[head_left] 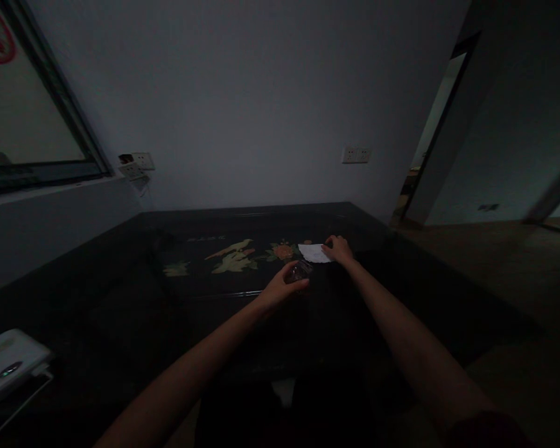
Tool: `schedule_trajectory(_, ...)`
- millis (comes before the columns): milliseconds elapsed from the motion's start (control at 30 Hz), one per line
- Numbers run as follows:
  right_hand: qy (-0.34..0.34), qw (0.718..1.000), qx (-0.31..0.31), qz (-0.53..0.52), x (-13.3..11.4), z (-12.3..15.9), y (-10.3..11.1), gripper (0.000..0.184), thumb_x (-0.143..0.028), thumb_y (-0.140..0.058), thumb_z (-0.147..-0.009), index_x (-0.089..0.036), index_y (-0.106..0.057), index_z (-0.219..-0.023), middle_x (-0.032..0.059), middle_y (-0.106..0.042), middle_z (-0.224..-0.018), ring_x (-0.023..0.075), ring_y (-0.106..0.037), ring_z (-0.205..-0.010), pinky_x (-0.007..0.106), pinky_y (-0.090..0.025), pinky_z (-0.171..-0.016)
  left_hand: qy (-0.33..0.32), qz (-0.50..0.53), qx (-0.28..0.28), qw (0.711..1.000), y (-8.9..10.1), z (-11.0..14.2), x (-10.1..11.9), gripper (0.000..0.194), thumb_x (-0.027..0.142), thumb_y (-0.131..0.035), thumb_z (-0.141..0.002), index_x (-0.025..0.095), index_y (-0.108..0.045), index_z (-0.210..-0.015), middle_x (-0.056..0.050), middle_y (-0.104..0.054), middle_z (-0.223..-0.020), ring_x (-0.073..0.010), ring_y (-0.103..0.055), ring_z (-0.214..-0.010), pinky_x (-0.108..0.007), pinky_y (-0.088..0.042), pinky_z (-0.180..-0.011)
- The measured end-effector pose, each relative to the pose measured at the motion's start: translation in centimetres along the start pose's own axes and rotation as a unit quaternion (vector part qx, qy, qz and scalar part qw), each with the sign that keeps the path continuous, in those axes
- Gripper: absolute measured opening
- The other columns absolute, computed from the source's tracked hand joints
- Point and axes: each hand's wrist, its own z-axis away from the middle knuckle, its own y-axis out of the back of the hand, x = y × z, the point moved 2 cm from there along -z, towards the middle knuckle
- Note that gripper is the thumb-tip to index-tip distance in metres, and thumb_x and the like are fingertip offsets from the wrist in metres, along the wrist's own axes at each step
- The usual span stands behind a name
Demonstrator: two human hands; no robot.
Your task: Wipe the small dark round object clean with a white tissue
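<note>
The room is dim. My left hand (282, 287) is curled around a small glass jar (300, 271) that stands on the dark table (121, 298). Just beyond it my right hand (338, 249) rests on the right edge of a white folded cloth or paper (313, 252), fingers bent down onto it. Both lie beside a painted bird-and-flower picture (242, 255) on the tabletop.
A white device (7, 367) with a cable sits at the table's near left corner. Wall sockets (137, 165) and another socket plate (356, 154) are on the walls. A window (23, 118) is at left, a doorway (436, 124) at right.
</note>
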Motion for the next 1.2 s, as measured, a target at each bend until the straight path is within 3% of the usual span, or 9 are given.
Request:
schedule_trajectory(133,0.141,0.986,-0.092,-0.016,-1.1,1.4,-1.2,0.044,-0.039,-0.052,-0.091,-0.024,-0.052,-0.132,0.0086,-0.049,-0.14,0.0234,-0.039,-0.134,0.037,-0.028,-0.11,-0.048,-0.101,-0.028,0.993,-0.9,-0.5,-0.4,0.079,0.03,-0.086,-0.057,0.019,-0.052,-0.128,-0.013,-0.06,-0.123,-0.0267,-0.057,-0.114,-0.044,-0.039,-0.104)
schedule_trajectory(300,0.096,0.986,-0.135,0.035,-2.3,2.6,-2.7,0.058,-0.06,-0.042,-0.089,-0.036,-0.04,-0.142,0.0061,-0.022,-0.158,0.0405,-0.019,-0.143,0.059,-0.014,-0.112,-0.069,-0.177,-0.025,0.981,-2.1,-1.7,-1.6,0.082,0.028,-0.087,-0.054,0.013,-0.049,-0.125,-0.017,-0.06,-0.123,-0.0292,-0.055,-0.117,-0.046,-0.036,-0.106)
schedule_trajectory(633,0.139,0.974,-0.179,0.015,-2.1,2.7,-2.3,0.066,-0.05,-0.047,-0.091,-0.031,-0.026,-0.149,0.008,-0.01,-0.16,0.0358,-0.002,-0.147,0.064,-0.004,-0.112,-0.151,-0.139,-0.01,0.979,-3.3,-3.8,-2.4,0.076,0.026,-0.087,-0.053,0.016,-0.049,-0.118,-0.014,-0.06,-0.123,-0.0255,-0.057,-0.115,-0.042,-0.04,-0.105)
schedule_trajectory(700,0.117,0.98,-0.155,-0.033,-2.2,2.7,-1.4,0.06,-0.049,-0.045,-0.092,-0.031,-0.03,-0.148,0.0065,-0.015,-0.16,0.0346,-0.007,-0.147,0.063,-0.01,-0.112,-0.147,-0.153,0.002,0.977,-3.2,-4.1,-2.5,0.078,0.026,-0.087,-0.053,0.016,-0.048,-0.119,-0.013,-0.06,-0.123,-0.0257,-0.056,-0.116,-0.043,-0.039,-0.105)
schedule_trajectory(767,0.101,0.982,-0.117,-0.105,-2.3,2.6,0.0,0.05,-0.045,-0.037,-0.096,-0.027,-0.04,-0.143,0.0064,-0.029,-0.156,0.0277,-0.019,-0.146,0.052,-0.02,-0.114,-0.138,-0.169,0.015,0.976,-3.2,-4.5,-2.6,0.08,0.026,-0.088,-0.051,0.016,-0.048,-0.12,-0.014,-0.059,-0.123,-0.0266,-0.055,-0.117,-0.044,-0.038,-0.106)
schedule_trajectory(833,0.091,0.974,-0.078,-0.192,-2.1,2.8,1.7,0.046,-0.038,-0.032,-0.098,-0.017,-0.052,-0.134,0.0113,-0.047,-0.145,0.0218,-0.038,-0.138,0.038,-0.03,-0.112,-0.129,-0.176,0.028,0.975,-3.4,-4.8,-2.7,0.085,0.025,-0.089,-0.047,0.016,-0.048,-0.122,-0.014,-0.058,-0.124,-0.0275,-0.053,-0.119,-0.044,-0.036,-0.107)
schedule_trajectory(933,0.045,0.946,-0.069,-0.313,-1.0,4.6,3.5,0.048,-0.043,-0.03,-0.098,-0.015,-0.059,-0.124,0.0122,-0.06,-0.13,0.0217,-0.06,-0.115,0.034,-0.047,-0.098,-0.122,-0.173,0.041,0.976,-4.1,-5.2,-2.9,0.094,0.023,-0.091,-0.043,0.016,-0.046,-0.126,-0.014,-0.057,-0.125,-0.0285,-0.051,-0.121,-0.044,-0.034,-0.108)
schedule_trajectory(1067,0.014,0.912,-0.109,-0.396,1.1,9.1,3.9,0.045,-0.045,-0.042,-0.094,-0.018,-0.056,-0.127,0.0112,-0.063,-0.126,0.0225,-0.063,-0.11,0.037,-0.051,-0.094,-0.109,-0.184,0.048,0.976,-5.3,-5.4,-3.4,0.099,0.021,-0.09,-0.043,0.016,-0.044,-0.13,-0.015,-0.057,-0.125,-0.0305,-0.05,-0.121,-0.045,-0.034,-0.107)
schedule_trajectory(1200,0.074,0.869,-0.171,-0.459,2.1,12.4,3.3,0.057,-0.047,-0.064,-0.08,-0.022,-0.052,-0.13,0.0101,-0.058,-0.133,0.0243,-0.057,-0.12,0.041,-0.045,-0.104,-0.131,-0.226,0.039,0.964,-5.9,-5.4,-4.1,0.094,0.025,-0.09,-0.045,0.016,-0.047,-0.128,-0.016,-0.057,-0.126,-0.0317,-0.051,-0.121,-0.044,-0.036,-0.104)
